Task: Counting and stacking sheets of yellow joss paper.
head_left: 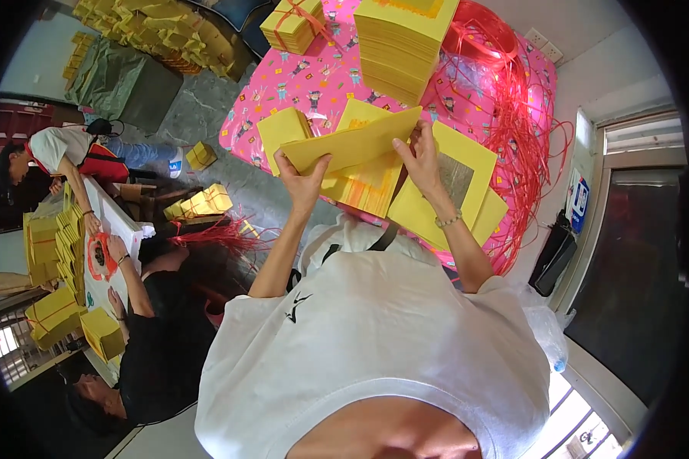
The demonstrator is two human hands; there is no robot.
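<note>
Between my two hands is a thin stack of yellow paper (354,142), tilted up on its long edge. My left hand (305,183) grips its left end, thumb on the near face. At the other end my right hand (422,159) pinches the upper corner, with the thumb in front. Below the held paper lies a pile of yellow sheets with orange print (366,190). Just right of it, under my right forearm, are yellow sheets with a grey square (457,180). A smaller yellow stack (283,128) sits beside my left hand.
A tall yellow paper stack (396,57) and a tied bundle (292,29) stand on the pink patterned table (254,103). Loose red strings (505,130) spill over its right side. At left, two people work at a white table (122,222) with yellow bundles.
</note>
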